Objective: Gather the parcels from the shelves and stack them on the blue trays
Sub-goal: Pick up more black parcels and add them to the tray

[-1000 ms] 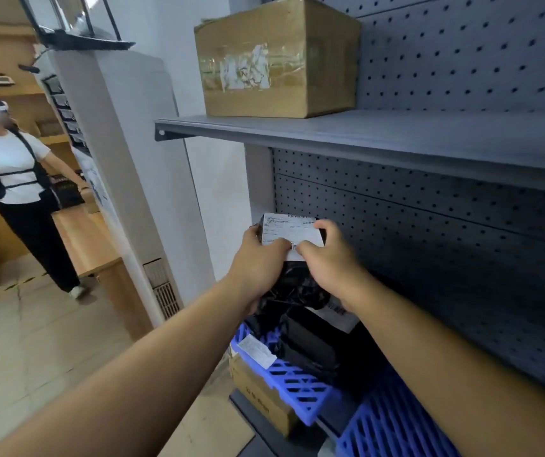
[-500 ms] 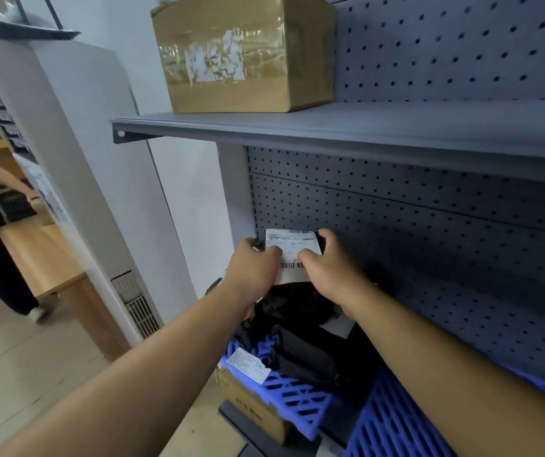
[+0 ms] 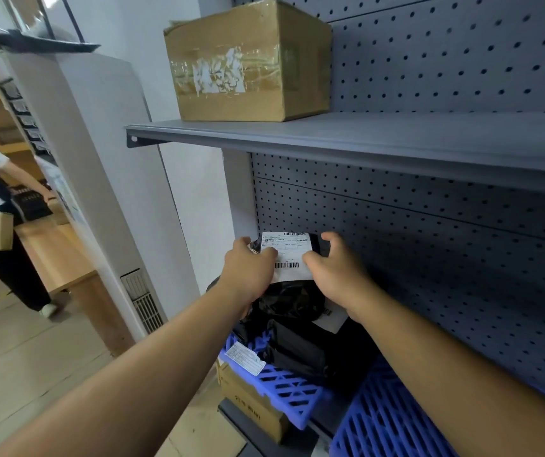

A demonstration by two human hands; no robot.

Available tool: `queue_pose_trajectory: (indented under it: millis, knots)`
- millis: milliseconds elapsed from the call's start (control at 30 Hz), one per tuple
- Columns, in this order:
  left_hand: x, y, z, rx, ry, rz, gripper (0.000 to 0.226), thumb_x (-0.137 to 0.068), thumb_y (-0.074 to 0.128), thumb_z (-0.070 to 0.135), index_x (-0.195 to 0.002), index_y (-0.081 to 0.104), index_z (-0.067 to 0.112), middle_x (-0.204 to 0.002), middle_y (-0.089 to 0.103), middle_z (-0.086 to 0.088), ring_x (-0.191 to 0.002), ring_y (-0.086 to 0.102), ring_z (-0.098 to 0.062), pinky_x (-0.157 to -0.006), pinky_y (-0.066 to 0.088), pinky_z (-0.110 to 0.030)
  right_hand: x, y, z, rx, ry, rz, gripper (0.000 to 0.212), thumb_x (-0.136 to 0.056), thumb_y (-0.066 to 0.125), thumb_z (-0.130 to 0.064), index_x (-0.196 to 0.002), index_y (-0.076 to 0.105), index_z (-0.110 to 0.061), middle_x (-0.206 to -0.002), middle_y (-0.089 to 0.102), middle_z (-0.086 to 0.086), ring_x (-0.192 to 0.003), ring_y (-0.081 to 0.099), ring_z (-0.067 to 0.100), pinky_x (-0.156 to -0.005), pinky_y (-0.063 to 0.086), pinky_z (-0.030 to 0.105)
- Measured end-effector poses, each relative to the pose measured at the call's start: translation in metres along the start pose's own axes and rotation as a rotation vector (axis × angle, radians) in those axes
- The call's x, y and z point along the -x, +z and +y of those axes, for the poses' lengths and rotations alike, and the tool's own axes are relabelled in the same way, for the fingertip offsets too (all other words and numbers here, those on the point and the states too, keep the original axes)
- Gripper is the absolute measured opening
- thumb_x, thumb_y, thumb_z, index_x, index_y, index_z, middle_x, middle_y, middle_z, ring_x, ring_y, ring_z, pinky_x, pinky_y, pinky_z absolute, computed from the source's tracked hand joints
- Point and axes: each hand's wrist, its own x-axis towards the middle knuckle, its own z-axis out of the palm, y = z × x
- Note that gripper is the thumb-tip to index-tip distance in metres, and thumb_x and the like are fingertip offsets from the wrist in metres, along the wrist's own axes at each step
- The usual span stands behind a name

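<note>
Your left hand and right hand pinch one black parcel by its label. Below your fingers: two blue trays holding more black parcels. Above: one cardboard box.

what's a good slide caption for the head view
Both hands hold a labelled black parcel above the blue tray.
</note>
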Motion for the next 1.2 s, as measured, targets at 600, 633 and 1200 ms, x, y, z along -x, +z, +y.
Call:
queue_pose_trajectory:
  millis: [600, 633, 1200]
  knots:
    - [0.033, -0.002, 0.005, -0.162, 0.167, 0.042, 0.060, -0.094, 0.054, 0.037, -0.151, 0.037, 0.024, -0.150, 0.041, -0.005, -0.125, 0.053, -0.029, -0.108, 0.045, -0.051, 0.034, -0.019, 0.011, 0.017, 0.009, 0.043, 0.065, -0.097, 0.053, -0.034, -0.157, 0.030, -0.027, -0.157, 0.035, 0.005, -0.110, 0.046, 0.017, -0.087, 0.041, 0.034]
    - [0.031, -0.004, 0.006, -0.176, 0.188, 0.035, 0.059, -0.095, 0.053, 0.036, -0.151, 0.037, 0.023, -0.150, 0.040, -0.005, -0.126, 0.052, -0.029, -0.108, 0.045, -0.051, 0.035, -0.019, 0.010, 0.021, 0.016, 0.063, 0.065, -0.097, 0.053, -0.034, -0.157, 0.030, -0.028, -0.156, 0.035, 0.005, -0.112, 0.047, 0.018, -0.087, 0.041, 0.035]
    - [0.059, 0.010, -0.010, -0.223, 0.636, -0.208, 0.055, -0.095, 0.060, 0.037, -0.147, 0.043, 0.029, -0.150, 0.042, 0.003, -0.131, 0.048, -0.022, -0.107, 0.045, -0.045, 0.090, -0.001, 0.032, 0.009, 0.226, 0.304, 0.062, -0.101, 0.055, -0.036, -0.156, 0.030, -0.026, -0.154, 0.039, 0.004, -0.088, 0.049, 0.011, -0.061, 0.037, 0.019]
